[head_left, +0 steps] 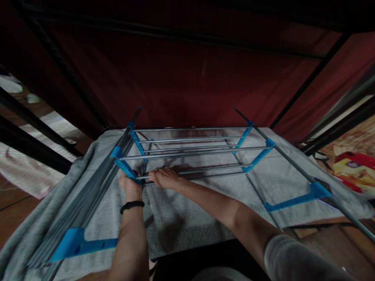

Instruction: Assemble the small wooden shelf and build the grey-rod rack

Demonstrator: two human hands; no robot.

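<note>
Nearest to me, two bare forearms reach forward; the left one wears a black wristband [132, 205], the right one shows a pale sleeve [290, 255] at its upper end. My left hand [129, 183] is closed around a blue plastic connector [125, 167] at the near left corner of a rack [193, 152], fingers wrapped under it. My right hand [164, 177] lies just beside it, fingers curled narrowly over the nearest thin rod [205, 173], gripping it close to that same connector. The rack lies flat on a grey towel [181, 218] and is built of slim grey metal rods running crosswise in several rows, joined by bright blue plastic brackets; longer grey side poles [88, 203] run toward me on both sides, each carrying a larger blue bracket, one at lower left [79, 244], one at right [295, 201]. The towel covers a raised surface, its edges hanging left and right. Behind stands a dark red fabric wall [187, 66] crossed by black bars. At far right, a red and yellow package [356, 171] lies on the floor.
</note>
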